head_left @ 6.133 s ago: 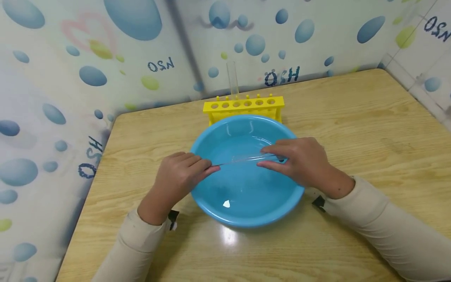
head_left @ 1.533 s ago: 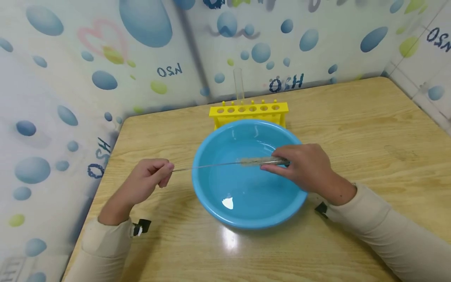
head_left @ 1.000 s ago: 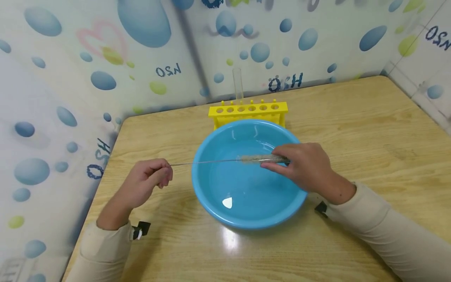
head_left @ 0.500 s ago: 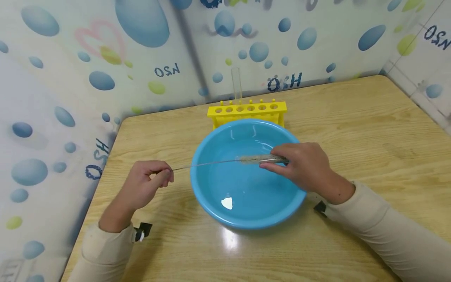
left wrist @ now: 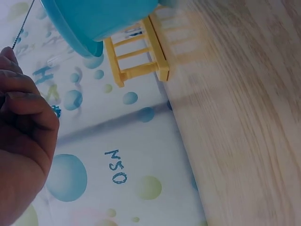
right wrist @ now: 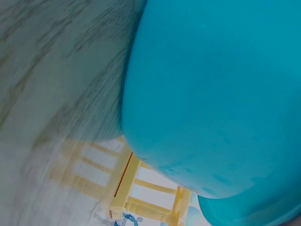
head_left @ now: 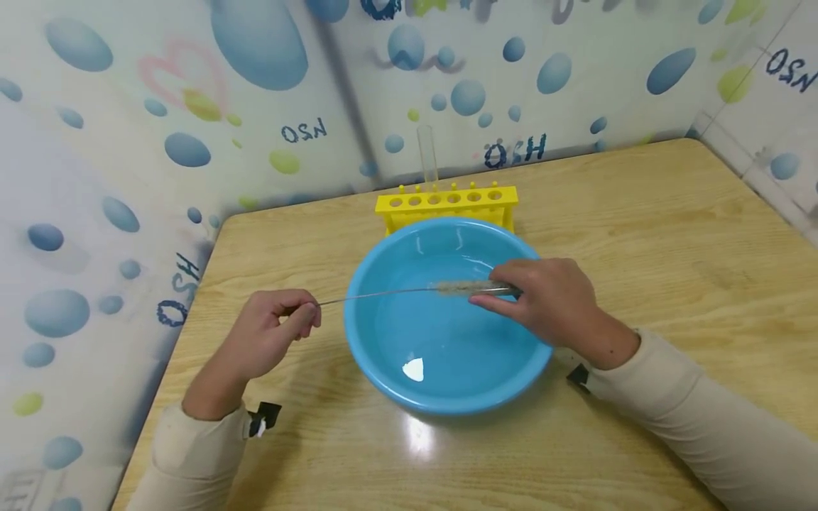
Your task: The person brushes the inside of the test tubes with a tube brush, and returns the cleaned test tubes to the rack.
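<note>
Above a blue basin (head_left: 447,405), our right hand (head_left: 554,299) grips a test tube (head_left: 494,290) with a test-tube brush (head_left: 454,287) partly inside, while our left hand (head_left: 270,333) pinches its wire handle (head_left: 373,294); short, straight strokes should serve us best. The wood-grain desk (head_left: 639,234) carries a yellow test-tube rack (head_left: 444,206) near the bubble-patterned wall (head_left: 524,103)

White glare on the tabletop (head_left: 419,454)
</note>
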The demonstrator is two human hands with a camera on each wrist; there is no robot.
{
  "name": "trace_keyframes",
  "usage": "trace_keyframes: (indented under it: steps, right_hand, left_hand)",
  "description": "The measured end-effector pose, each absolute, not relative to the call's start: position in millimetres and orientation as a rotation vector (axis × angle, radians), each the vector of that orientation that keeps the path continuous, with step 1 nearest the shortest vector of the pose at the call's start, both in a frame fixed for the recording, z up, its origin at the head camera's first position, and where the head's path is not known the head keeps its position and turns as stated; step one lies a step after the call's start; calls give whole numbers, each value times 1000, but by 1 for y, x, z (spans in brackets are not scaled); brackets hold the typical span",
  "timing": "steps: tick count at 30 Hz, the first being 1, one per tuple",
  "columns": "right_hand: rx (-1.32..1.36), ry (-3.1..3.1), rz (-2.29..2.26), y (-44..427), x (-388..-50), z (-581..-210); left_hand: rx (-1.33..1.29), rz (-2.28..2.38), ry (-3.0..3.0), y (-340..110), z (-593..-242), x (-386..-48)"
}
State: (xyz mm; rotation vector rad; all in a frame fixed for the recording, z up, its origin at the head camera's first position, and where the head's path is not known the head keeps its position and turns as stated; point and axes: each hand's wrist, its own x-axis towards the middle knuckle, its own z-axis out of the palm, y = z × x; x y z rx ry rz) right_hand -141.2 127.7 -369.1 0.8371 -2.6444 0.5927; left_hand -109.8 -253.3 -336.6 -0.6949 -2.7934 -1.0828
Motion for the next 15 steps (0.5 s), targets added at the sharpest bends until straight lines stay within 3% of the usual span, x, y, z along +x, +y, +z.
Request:
trace_keyframes:
  steps: [15]
  right_hand:
    - [887, -2624, 580, 127, -141, -371]
  left_hand:
    - [-827, -1144, -2850, -231, -348, -114]
